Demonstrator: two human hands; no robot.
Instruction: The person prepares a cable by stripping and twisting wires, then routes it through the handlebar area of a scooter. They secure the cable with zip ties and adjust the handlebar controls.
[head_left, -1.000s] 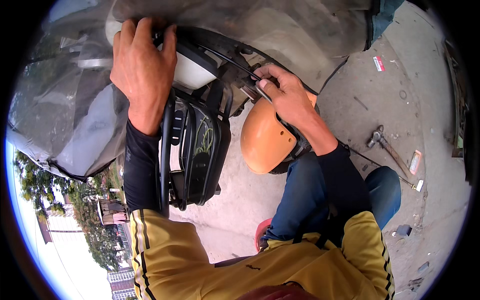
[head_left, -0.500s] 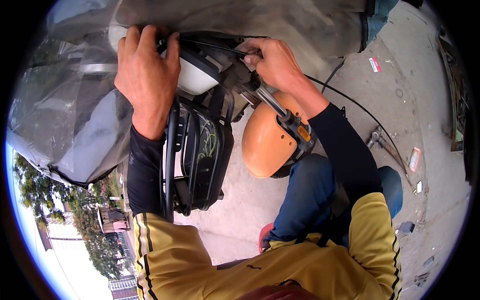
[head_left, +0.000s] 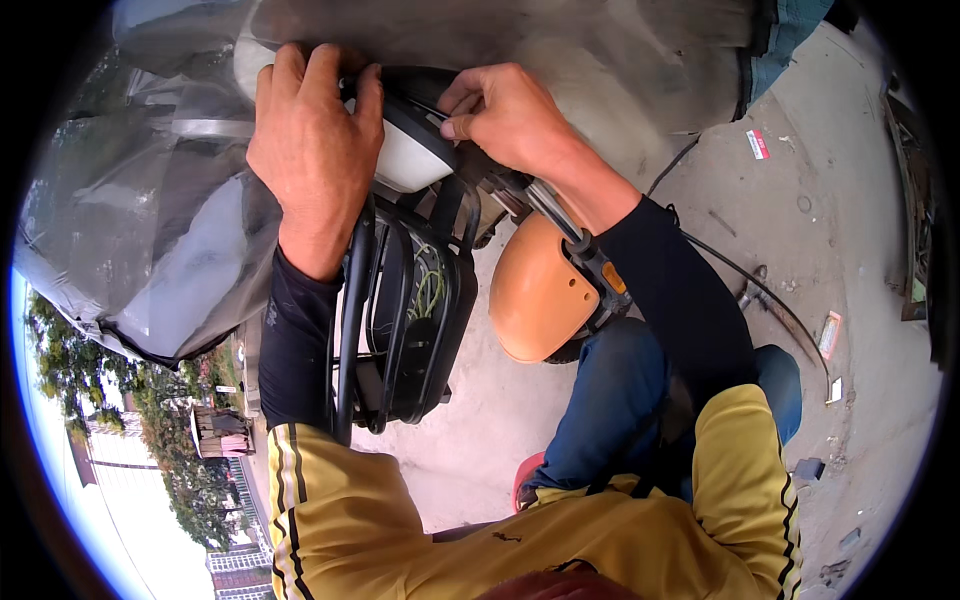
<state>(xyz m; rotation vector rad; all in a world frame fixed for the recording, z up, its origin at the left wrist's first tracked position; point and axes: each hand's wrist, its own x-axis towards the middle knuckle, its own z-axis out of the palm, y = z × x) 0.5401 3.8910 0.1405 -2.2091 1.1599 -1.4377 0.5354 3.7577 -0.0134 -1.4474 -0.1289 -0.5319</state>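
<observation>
Both my hands work at the top of a vehicle's front end, beside a white headlight (head_left: 408, 155) with a black rim. My right hand (head_left: 515, 120) pinches a thin black cable (head_left: 748, 277) between thumb and fingers. The cable runs toward my left hand, and its other length passes behind my right forearm down to the ground. My left hand (head_left: 312, 150) is closed at the headlight's left edge; its fingertips and whatever they grip are hidden. Below the hands are a black tubular front rack (head_left: 440, 330) and an orange front fender (head_left: 538, 290) by a metal fork tube.
A clear plastic cover (head_left: 190, 230) hangs at the left and across the top. On the concrete ground to the right lie a metal tool (head_left: 752, 287), a red-and-white packet (head_left: 757, 145) and scraps. My bent knee (head_left: 620, 375) is close to the fender.
My right hand has slid left along the cable, closer to my left hand and the headlight. The cable's trailing length has shifted with it. The whole view has shifted slightly.
</observation>
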